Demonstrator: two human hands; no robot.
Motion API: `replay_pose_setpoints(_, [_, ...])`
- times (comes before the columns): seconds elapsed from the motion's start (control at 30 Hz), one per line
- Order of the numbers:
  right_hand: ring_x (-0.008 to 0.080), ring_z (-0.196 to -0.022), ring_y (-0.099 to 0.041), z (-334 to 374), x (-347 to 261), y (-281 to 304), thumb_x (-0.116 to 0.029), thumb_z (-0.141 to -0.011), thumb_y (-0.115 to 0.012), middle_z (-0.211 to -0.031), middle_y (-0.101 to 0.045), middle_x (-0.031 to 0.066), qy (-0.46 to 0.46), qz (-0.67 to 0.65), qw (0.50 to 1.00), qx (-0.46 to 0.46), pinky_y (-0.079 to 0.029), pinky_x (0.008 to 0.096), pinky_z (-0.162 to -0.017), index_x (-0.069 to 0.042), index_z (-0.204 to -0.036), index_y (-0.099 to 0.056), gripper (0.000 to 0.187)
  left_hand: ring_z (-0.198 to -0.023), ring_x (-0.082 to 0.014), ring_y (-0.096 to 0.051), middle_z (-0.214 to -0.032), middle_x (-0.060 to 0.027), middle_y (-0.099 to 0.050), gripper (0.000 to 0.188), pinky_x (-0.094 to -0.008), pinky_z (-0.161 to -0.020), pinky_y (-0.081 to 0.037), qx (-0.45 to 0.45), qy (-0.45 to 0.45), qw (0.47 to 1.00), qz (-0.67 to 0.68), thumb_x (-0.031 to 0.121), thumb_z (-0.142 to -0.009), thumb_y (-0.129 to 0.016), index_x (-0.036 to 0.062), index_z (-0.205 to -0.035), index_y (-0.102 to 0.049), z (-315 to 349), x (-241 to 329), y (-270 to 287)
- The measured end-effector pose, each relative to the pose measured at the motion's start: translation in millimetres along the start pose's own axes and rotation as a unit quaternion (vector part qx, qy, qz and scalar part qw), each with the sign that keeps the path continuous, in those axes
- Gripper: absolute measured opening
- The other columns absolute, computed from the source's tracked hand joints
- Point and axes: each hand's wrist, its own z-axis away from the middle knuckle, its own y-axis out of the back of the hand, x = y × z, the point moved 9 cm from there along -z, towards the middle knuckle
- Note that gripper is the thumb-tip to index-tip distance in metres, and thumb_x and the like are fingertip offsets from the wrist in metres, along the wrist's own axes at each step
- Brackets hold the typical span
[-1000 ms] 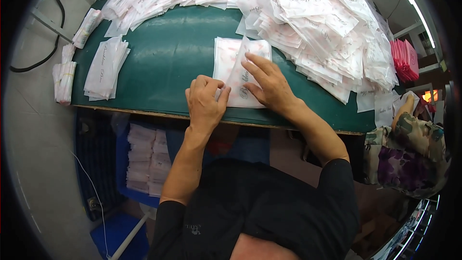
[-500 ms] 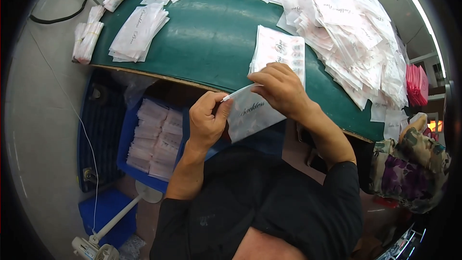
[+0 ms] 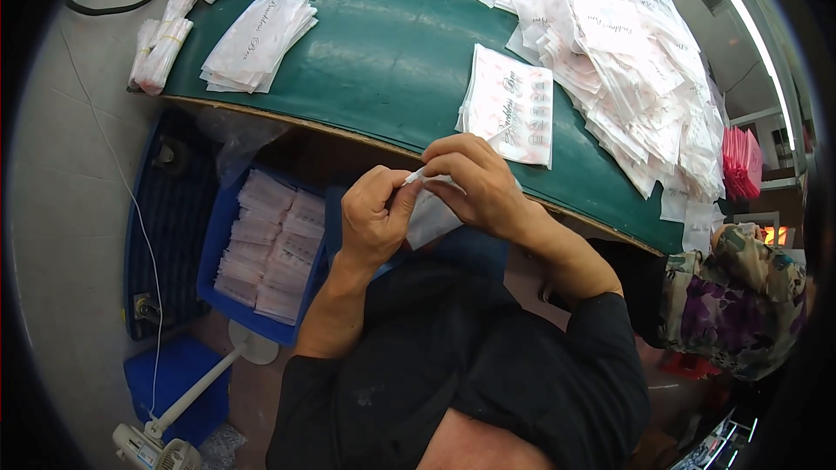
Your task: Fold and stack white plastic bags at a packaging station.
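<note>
In front of my chest, just off the near table edge, a frosted plastic zip bag [image 3: 433,219] hangs between my hands. My left hand [image 3: 374,216] pinches its top corner, where a small white tab [image 3: 413,177] shows between thumb and forefinger. Close beside it, my right hand [image 3: 477,184] has its fingers bent over the bag's upper edge and covers much of the bag. Beyond my right hand a stack of printed bags [image 3: 514,109] rests on the green table [image 3: 383,61].
A large heap of bags [image 3: 623,43] covers the table's right and far side. On the left lie a smaller pile [image 3: 259,42] and banded bundles [image 3: 163,54]. Below are a blue crate [image 3: 207,283] of bags and a white fan [image 3: 157,446]. A person in a patterned sleeve [image 3: 731,313] is at right.
My right hand has moved left along the bag's top edge, toward my left hand. Less of the bag's face shows now. My left hand keeps its pinch.
</note>
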Motion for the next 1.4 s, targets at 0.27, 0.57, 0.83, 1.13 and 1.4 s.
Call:
replay_pose_setpoints(0.27, [0.0288,-0.094,-0.058,29,34,15,-0.015,-0.085,-0.077,-0.103,-0.060,0.0084,-0.050,0.245,0.948,-0.199,-0.046,0.0416,-0.081,-0.009,-0.105,-0.071,0.021,-0.065,-0.0152,-0.053,-0.076,-0.0053,-0.061,0.011,-0.0279,-0.059,-0.041,0.047,-0.029,0.998,0.002,0.010,-0.097,-0.075,0.0008,-0.093,-0.070,-2,13,38])
replay_pose_setpoints(0.57, [0.0273,-0.091,-0.057,19,-28,41,-0.010,-0.079,-0.083,-0.105,-0.056,0.0075,0.016,0.225,0.974,-0.025,-0.046,0.0398,-0.079,-0.011,-0.112,-0.072,0.035,-0.071,-0.0276,-0.061,-0.081,-0.0079,-0.064,0.012,-0.0383,-0.063,-0.048,-0.036,-0.170,0.983,-0.062,0.007,-0.086,-0.079,0.0047,-0.095,-0.073,-21,56,11])
replay_pose_setpoints(0.83, [0.0364,-0.103,-0.063,21,-2,19,-0.010,-0.082,-0.077,-0.109,-0.063,0.0136,-0.050,-0.046,0.991,-0.114,-0.049,0.0469,-0.089,-0.005,-0.119,-0.066,0.039,-0.074,-0.0252,-0.062,-0.082,-0.0080,-0.065,0.012,-0.0363,-0.064,-0.049,-0.075,-0.212,0.970,-0.095,0.006,-0.087,-0.079,0.0040,-0.097,-0.073,-25,72,-9])
replay_pose_setpoints(1.13, [0.0267,-0.116,-0.066,56,43,-13,-0.015,-0.104,-0.059,-0.128,-0.070,0.0155,-0.218,-0.369,0.873,-0.234,-0.051,0.0390,-0.100,-0.005,-0.148,-0.055,0.045,-0.085,-0.0142,-0.062,-0.093,-0.0040,-0.068,0.045,-0.0324,-0.078,-0.049,-0.014,-0.022,0.993,0.118,0.036,-0.094,-0.080,0.0014,-0.117,-0.066,-35,28,21])
replay_pose_setpoints(1.4, [0.0359,-0.151,-0.039,-13,57,10,-0.011,-0.085,-0.066,-0.164,-0.040,0.0221,-0.196,-0.742,0.639,0.046,-0.021,0.0474,-0.129,0.004,-0.158,-0.039,0.079,-0.076,-0.0203,-0.070,-0.084,-0.0066,-0.075,0.011,-0.0367,-0.071,-0.055,-0.197,0.143,0.968,0.058,0.008,-0.099,-0.066,-0.0006,-0.097,-0.074,13,-65,-78])
